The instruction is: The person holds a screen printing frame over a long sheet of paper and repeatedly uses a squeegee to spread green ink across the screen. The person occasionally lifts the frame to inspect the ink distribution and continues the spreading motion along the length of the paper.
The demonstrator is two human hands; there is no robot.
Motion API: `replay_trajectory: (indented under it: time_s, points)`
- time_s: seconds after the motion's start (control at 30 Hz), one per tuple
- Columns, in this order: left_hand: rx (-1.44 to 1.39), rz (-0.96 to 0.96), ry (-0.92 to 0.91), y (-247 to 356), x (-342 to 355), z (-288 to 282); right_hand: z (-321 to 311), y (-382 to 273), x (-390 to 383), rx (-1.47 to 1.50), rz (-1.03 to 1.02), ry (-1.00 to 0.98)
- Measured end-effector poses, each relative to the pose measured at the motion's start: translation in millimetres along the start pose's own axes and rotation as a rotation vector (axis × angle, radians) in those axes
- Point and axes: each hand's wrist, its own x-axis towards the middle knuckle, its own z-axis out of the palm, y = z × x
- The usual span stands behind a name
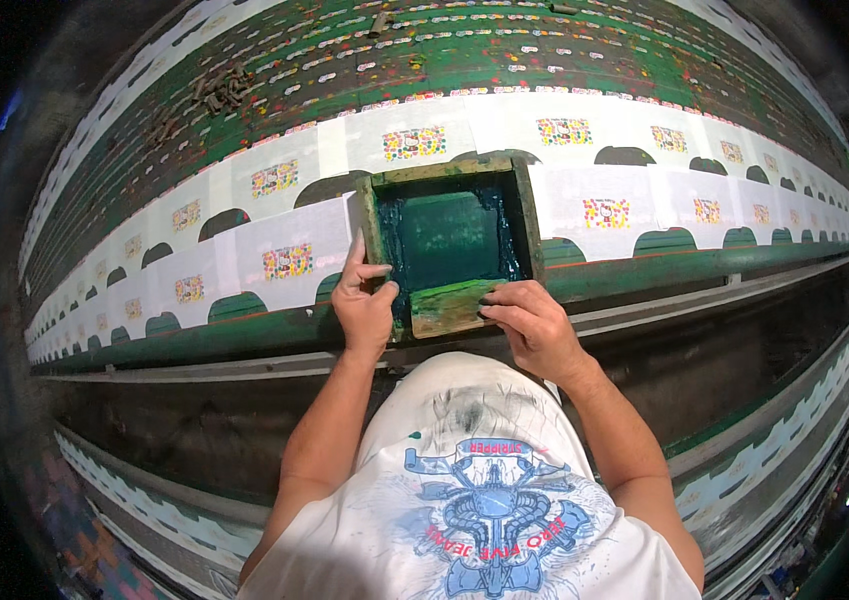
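A wooden screen-printing frame (530, 215) lies in front of me on the long table, over a run of white cloth pieces. Dark green-blue ink coats its mesh (447, 238) and is smeared along the inner walls. My left hand (364, 308) grips the frame's left side near the front corner, one finger stretched up along the outside. A green-stained wooden squeegee (444, 308) rests against the near end of the frame. Its right end is pinched between the thumb and fingers of my right hand (536, 328). The squeegee's lower edge is hidden.
White cloth pieces (659, 190) with curved cutouts and small colourful prints (606, 213) run in two rows along the green table edge (634, 275). Beyond them stretches a stained green surface with a pile of brown scraps (224, 90). Behind me stands another table with white pieces (744, 480).
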Motion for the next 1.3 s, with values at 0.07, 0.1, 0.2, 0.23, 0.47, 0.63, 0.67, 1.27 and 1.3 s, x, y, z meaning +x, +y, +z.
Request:
replay_trajectory:
  time_s: [0.07, 0.1, 0.2, 0.23, 0.47, 0.63, 0.67, 1.27, 1.3]
  points:
    - [-0.024, -0.025, 0.009, 0, -1, 0, -4, 3, 1, 0.019, -0.015, -0.004]
    - [-0.036, -0.037, 0.011, 1, -1, 0, -5, 4, 2, 0.028, -0.022, -0.004]
    - [-0.034, -0.044, 0.012, 3, -2, 3, -7, 7, 1, 0.048, -0.029, -0.008]
    - [-0.011, -0.038, 0.015, 2, -2, 4, -8, 8, 1, 0.047, -0.03, -0.009]
    - [0.012, -0.049, 0.022, 6, -2, 7, -15, 13, 3, 0.06, -0.034, -0.019]
    - [0.088, 0.006, 0.041, 0, -1, 6, -16, 11, 1, 0.045, -0.038, -0.039]
    - [0.099, -0.024, 0.037, 2, -2, 6, -16, 11, 0, 0.039, -0.039, -0.045]
    - [-0.052, 0.011, 0.012, 3, 1, 8, -25, -16, 86, -0.435, -0.025, -0.617]
    - [-0.046, 0.022, 0.015, 1, 2, 8, -26, -11, 94, -0.404, 0.012, -0.617]
